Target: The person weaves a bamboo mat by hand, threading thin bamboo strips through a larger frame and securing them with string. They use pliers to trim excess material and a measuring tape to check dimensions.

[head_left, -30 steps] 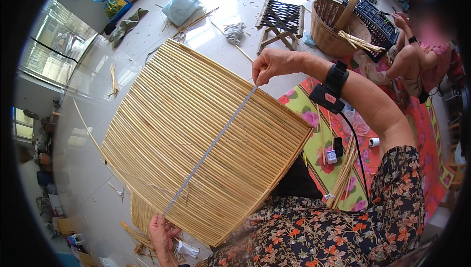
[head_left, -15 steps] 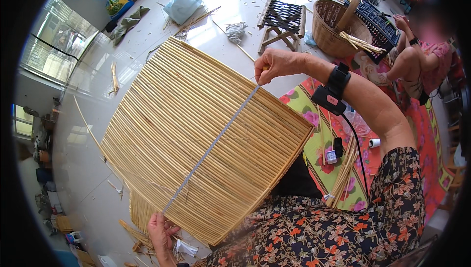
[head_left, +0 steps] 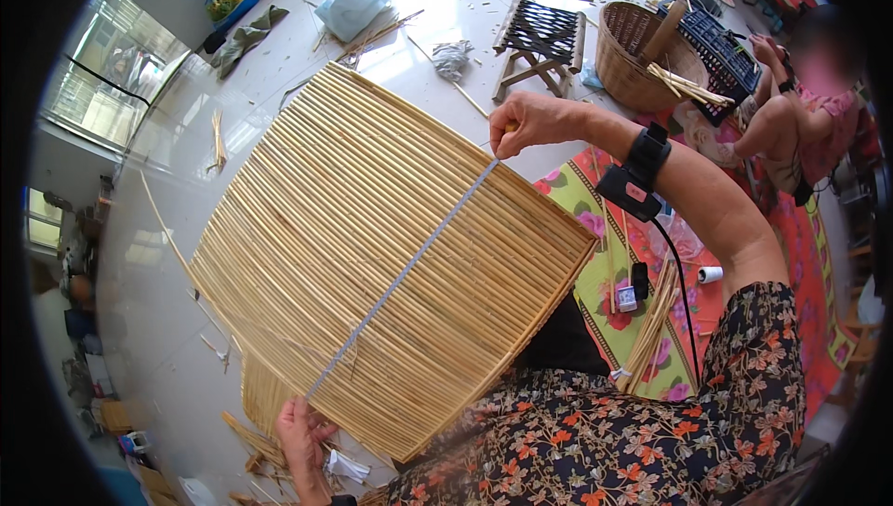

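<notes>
A large mat of thin straw-coloured stalks [head_left: 307,199], laid side by side and bound together, slants across my lap. Over it runs a narrow grey-blue measuring tape [head_left: 402,276], pulled straight from one edge to the other. At the near left edge my left hand [head_left: 299,432] pinches one end of the tape, fingers closed. My right hand [head_left: 514,125] is closed on the other end at the far right edge, with a bit of something yellow showing between its fingers. Loose thin strands [head_left: 339,354] stick up from the mat near the tape's lower part.
Beyond the mat stand a slatted folding stool [head_left: 535,41] and a wicker basket [head_left: 642,64] holding stalks. A person [head_left: 809,106] sits at the right. A bundle of stalks [head_left: 648,329] and a white spool [head_left: 710,274] lie on flowered cloth. Scraps litter the tiled floor [head_left: 177,320].
The view has shifted slightly. Both hands keep hold of the tape, which stays stretched across the mat in nearly the same place.
</notes>
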{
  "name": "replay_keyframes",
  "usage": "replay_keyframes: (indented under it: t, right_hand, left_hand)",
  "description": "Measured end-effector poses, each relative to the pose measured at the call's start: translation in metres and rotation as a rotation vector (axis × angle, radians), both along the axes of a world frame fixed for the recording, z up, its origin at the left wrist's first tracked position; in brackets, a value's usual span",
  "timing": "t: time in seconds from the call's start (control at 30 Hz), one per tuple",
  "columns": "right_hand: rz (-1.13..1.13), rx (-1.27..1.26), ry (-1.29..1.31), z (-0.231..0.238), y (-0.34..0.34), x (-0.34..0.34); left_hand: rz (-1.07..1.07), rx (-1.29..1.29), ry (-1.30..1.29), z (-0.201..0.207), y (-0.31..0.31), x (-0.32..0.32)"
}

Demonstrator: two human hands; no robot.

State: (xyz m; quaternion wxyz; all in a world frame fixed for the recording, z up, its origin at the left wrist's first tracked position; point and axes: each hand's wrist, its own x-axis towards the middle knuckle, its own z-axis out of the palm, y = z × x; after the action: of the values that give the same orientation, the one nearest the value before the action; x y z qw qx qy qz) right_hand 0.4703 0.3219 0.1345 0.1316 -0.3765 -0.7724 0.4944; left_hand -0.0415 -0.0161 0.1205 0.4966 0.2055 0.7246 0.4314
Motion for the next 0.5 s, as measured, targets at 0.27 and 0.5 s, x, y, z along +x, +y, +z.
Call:
replay_keyframes:
  t: [0.27, 0.5]
  right_hand:
    - [-0.03, 0.013, -0.039, 0.002, -0.006, 0.003]
    - [-0.068, -0.03, 0.006, -0.002, -0.017, 0.008]
  left_hand:
    - [0.021, 0.067, 0.057, -0.009, -0.002, -0.002]
    - [0.065, 0.17, 0.097, -0.019, 0.0, -0.005]
